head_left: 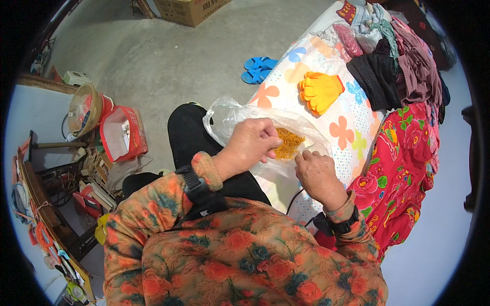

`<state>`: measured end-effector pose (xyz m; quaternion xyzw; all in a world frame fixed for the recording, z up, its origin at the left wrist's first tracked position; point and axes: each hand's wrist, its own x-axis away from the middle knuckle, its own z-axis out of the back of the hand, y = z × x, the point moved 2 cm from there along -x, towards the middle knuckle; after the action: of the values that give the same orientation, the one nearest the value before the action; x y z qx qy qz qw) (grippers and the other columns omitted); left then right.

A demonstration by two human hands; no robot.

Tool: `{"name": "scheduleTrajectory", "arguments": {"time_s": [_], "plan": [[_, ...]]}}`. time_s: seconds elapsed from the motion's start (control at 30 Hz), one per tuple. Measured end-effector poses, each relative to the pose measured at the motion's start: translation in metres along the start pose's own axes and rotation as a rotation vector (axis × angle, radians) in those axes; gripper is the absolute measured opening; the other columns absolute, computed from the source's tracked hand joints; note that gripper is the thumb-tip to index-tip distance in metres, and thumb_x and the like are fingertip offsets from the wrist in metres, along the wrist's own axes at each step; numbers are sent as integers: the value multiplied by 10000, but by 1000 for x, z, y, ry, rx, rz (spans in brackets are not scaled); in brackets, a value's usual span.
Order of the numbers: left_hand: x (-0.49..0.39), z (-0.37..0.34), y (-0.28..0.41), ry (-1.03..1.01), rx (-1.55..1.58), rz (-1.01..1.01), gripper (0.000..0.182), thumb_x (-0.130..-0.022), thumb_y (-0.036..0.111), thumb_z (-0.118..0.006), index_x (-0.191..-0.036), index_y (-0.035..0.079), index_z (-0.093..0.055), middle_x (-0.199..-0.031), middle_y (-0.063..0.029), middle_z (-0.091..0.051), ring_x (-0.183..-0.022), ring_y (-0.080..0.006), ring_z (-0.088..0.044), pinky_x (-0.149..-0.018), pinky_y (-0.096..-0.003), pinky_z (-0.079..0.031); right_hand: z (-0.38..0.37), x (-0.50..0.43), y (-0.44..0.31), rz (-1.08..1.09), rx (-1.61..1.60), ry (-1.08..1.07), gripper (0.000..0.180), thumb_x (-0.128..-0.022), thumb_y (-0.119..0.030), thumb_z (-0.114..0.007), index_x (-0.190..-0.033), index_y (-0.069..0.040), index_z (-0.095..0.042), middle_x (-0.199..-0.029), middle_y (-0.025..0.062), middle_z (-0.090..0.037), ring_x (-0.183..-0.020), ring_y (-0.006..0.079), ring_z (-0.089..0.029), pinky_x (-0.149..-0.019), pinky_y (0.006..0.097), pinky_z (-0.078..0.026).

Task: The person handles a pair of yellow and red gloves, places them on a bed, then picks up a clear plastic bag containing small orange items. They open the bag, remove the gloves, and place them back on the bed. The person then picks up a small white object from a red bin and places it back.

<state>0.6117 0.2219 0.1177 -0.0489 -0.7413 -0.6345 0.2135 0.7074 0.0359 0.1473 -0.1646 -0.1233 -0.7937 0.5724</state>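
A clear plastic bag (310, 132) lies with its mouth spread on the bed beside my leg. Inside it is a heap of thin yellow-orange loops (289, 143), which look like rubber bands. My left hand (250, 143) is over the bag's left side, thumb and fingertips pinched together at the edge of the heap; whether they grip a loop cannot be told. At the heap's right, my right hand (317, 174) has its fingers curled on the near rim of the bag. A stack of orange-yellow knitted gloves (321, 91) rests on the flowered sheet beyond the bag.
Piled clothes (417, 72) and a red floral cloth (402, 168) cover the bed's right side. Blue slippers (257, 72) stand on the concrete floor by the bed. To the left are a red paper bag (136, 134), a plastic basin (91, 111) and clutter; a cardboard box (183, 11) is farther off.
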Motion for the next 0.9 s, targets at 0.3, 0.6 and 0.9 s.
{"name": "scheduleTrajectory", "arguments": {"time_s": [0.3,0.6,0.9], "plan": [[4,3,2,174,-608,-517,169,-902,68,-625,-1047,-5,-672,-948,-198,-686,-870,-389,-662,-778,-415,-535,2,8,11,33,-13,205,228,-701,14,-649,-914,11,-567,-884,167,-596,-899,323,-621,-698,399,-544],[59,44,43,471,-937,-879,272,-795,85,-751,-1032,21,-636,-1043,-139,-641,-897,-336,-640,-755,-395,-505,-7,7,24,19,-61,99,174,-776,28,-556,-943,6,-511,-888,180,-555,-829,375,-605,-709,456,-518],[50,84,9,275,-312,3,234,-827,107,-704,-1001,-35,-636,-887,-74,-681,-807,-186,-630,-750,-317,-485,28,16,25,56,-341,207,148,-794,3,-592,-925,18,-525,-887,212,-572,-840,398,-621,-718,463,-514]]}}
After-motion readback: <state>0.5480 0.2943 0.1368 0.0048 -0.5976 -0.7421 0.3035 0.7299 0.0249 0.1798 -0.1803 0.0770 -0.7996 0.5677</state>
